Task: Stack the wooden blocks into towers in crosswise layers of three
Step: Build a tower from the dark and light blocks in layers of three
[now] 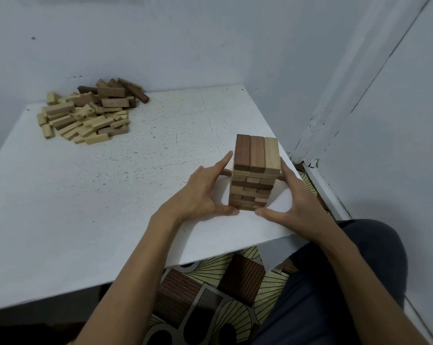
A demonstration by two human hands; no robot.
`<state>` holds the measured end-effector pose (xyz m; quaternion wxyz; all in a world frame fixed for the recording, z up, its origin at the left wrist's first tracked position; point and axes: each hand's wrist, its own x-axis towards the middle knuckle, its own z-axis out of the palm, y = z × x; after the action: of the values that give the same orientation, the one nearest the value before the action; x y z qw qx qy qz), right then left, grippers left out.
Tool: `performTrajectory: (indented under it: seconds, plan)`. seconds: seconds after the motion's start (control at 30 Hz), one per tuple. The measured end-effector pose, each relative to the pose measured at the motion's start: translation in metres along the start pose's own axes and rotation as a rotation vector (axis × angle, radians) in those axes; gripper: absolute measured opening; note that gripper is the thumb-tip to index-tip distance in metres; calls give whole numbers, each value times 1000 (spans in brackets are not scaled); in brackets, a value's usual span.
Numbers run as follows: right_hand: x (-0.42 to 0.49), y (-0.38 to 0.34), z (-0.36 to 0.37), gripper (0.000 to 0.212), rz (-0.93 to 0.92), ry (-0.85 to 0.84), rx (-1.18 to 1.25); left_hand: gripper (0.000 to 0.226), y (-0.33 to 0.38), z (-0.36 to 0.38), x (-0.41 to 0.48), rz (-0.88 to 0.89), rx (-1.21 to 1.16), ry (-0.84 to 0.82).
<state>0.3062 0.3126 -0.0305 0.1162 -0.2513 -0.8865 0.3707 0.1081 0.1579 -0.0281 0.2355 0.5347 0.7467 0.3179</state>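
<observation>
We have one tower [254,170] up, several layers high, near the right edge of the bench [110,195]. Our left hand [200,194] and right hand [295,204] flank it with straight fingers, gripping nothing. A big pile [86,114] of loose blocks lies far left, so we judge much is left.

Home rm corner: painted walls [185,41], patterned floor mat [235,307].

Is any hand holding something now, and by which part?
Nothing is gripped: left hand and right hand press straight fingers against opposite sides of the brown-and-tan wooden block tower, thumbs at its base.
</observation>
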Motion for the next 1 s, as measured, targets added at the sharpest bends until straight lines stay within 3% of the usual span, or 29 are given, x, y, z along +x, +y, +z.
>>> performTrajectory:
  seconds: [0.1,0.2,0.4,0.53,0.6,1.0]
  plan:
    - [-24,-3,5,73,29,220,-72,118,4,-6,-18,-60,113,40]
    - [-48,-8,8,19,23,356,-70,100,4,-10,-42,-79,187,99]
    - [-84,-48,39,36,-129,152,-48,67,-4,-20,-93,-79,196,205]
    - [-74,-93,62,18,-250,51,92,60,-9,-29,-119,-105,165,284]
    - [-57,-114,73,6,-258,47,123,56,-12,-37,-128,-117,172,334]
    - [127,-207,122,31,-237,131,156,33,-63,-139,-92,-225,271,657]
